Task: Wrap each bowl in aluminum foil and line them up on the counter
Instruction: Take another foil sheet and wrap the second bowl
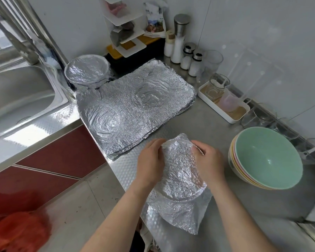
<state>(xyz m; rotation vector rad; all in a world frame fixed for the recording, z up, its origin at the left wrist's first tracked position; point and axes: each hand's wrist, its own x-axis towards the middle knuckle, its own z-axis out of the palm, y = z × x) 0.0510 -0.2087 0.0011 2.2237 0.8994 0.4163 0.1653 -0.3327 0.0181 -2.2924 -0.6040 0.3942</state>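
A bowl covered in crinkled aluminum foil (180,176) sits near the front edge of the steel counter (216,124), a loose foil flap hanging at its near side. My left hand (149,160) grips its left edge and my right hand (208,160) grips its right edge, fingers curled over the foil. A stack of flat foil sheets (133,106) lies on the counter behind. Foil-wrapped bowls (88,70) stand stacked at the back left. At the right sits a stack of bare bowls (267,158), the top one green.
A steel sink (20,95) lies to the left. A white tray with glass cups (224,102), shakers (189,59) and a white rack (124,24) line the back wall. A red bag (18,231) is on the floor at lower left.
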